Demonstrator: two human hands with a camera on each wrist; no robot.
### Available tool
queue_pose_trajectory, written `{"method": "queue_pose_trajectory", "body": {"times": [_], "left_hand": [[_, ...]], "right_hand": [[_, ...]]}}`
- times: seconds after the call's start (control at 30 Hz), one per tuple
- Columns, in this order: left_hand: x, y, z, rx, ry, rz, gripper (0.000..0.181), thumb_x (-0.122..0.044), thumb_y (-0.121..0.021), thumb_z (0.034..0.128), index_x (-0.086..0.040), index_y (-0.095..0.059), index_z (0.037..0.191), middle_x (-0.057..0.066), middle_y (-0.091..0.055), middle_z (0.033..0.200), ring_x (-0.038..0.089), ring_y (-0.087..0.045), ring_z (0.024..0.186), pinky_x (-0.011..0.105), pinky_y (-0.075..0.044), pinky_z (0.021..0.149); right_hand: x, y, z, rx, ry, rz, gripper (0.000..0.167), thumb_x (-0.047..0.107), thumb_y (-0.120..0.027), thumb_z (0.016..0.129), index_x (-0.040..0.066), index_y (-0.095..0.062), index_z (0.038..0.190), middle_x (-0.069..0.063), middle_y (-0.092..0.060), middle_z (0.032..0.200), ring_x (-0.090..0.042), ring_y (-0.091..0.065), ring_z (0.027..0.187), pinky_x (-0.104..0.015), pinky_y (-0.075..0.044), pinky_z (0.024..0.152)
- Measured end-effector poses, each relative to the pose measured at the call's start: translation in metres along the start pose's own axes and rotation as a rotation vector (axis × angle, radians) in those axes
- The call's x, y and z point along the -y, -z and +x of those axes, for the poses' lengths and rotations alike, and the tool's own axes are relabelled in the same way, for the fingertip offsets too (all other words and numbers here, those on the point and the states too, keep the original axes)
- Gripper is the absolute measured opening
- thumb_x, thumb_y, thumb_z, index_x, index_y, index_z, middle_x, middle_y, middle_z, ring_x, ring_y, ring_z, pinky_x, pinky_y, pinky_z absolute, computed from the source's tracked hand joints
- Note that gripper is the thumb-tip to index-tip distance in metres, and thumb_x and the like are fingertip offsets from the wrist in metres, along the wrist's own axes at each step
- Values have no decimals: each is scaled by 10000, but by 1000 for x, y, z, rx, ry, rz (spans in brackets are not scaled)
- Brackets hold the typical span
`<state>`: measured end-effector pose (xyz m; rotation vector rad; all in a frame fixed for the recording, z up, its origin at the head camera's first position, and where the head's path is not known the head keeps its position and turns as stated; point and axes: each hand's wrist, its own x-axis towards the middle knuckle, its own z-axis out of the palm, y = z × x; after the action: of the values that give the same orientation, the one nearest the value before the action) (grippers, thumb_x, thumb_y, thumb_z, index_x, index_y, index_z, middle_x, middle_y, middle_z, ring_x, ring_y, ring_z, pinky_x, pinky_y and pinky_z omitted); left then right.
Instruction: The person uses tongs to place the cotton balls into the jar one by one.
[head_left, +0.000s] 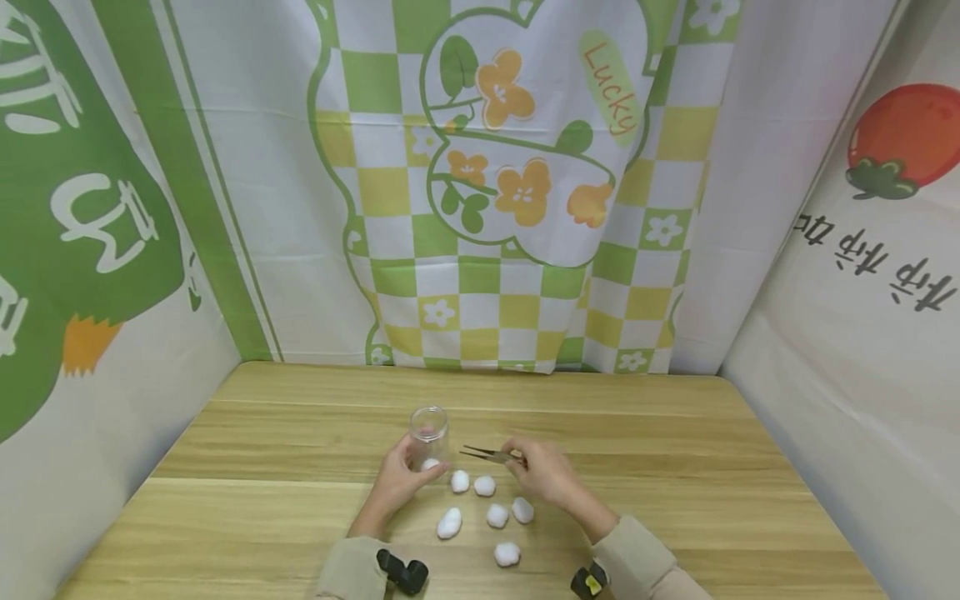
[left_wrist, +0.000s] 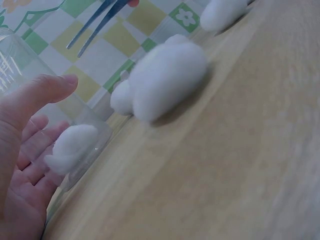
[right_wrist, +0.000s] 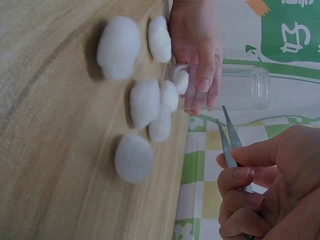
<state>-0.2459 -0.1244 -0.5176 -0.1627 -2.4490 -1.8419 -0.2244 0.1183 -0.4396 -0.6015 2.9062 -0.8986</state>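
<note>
A clear glass jar (head_left: pixel 429 433) stands upright on the table, with a white cotton ball (left_wrist: pixel 75 145) at its bottom. My left hand (head_left: pixel 399 483) grips the jar low down, thumb on the near side and fingers behind. My right hand (head_left: pixel 547 475) pinches metal tweezers (head_left: pixel 491 455) between thumb and forefinger, just right of the jar. Their tips are slightly apart with nothing between them. Several loose cotton balls lie in front of the hands, among them one (head_left: pixel 460 481) close to the jar and one (head_left: pixel 484 486) below the tweezers.
The wooden table (head_left: pixel 300 425) carries more cotton balls nearer the front, such as one (head_left: pixel 507 554) between the forearms. A patterned curtain (head_left: pixel 480 275) hangs behind the table's back edge, and printed cloth walls stand at both sides.
</note>
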Motion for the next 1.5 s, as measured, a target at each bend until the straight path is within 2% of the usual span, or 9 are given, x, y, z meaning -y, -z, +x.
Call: {"method": "queue_pose_trajectory", "body": {"times": [0.27,0.5,0.87,1.1,1.37,1.5], "left_hand": [[1,0,0,3,2,-8,588,-134,-787,788,-77,-526,1312,191,-559,1382,384,-495,1325,536,-356,1129],[1,0,0,4,6,-6,591,-133,-784,791,-76,-522,1318,198,-555,1383,388,-496,1321,540,-357,1127],[1,1,-1,1,5,-17,603,-146,-790,785,-67,-525,1321,202,-558,1380,394,-500,1314,535,-367,1120],[-1,0,-1,3,13,-14,593,-160,-791,788,-79,-532,1315,197,-537,1404,401,-471,1341,535,-350,1132],[0,0,0,-4,4,5,587,-165,-794,785,-78,-538,1306,195,-564,1374,393,-501,1314,537,-370,1118],[1,1,0,-2,10,-6,602,-175,-799,780,-74,-535,1312,195,-555,1386,396,-488,1326,542,-351,1129]], "right_hand": [[-2,-4,1,12,-7,-59,200,111,-624,911,85,-655,1106,-72,-686,826,-85,-483,611,-207,-329,491],[-3,-7,0,17,-5,-90,184,102,-638,889,85,-662,1071,-112,-723,913,-146,-603,703,-248,-386,532],[-2,-12,0,54,-36,-147,191,130,-634,886,115,-674,1072,-116,-733,973,-126,-523,671,-256,-359,530],[-1,-12,1,84,-50,-141,184,119,-623,896,100,-667,1074,-93,-700,876,-116,-436,579,-245,-301,493],[4,-11,3,114,-84,-170,200,138,-620,898,119,-671,1090,-120,-722,1003,-139,-500,648,-257,-331,499],[7,-12,5,139,-95,-183,196,144,-619,899,123,-676,1086,-113,-724,1007,-139,-526,669,-254,-351,502]]}}
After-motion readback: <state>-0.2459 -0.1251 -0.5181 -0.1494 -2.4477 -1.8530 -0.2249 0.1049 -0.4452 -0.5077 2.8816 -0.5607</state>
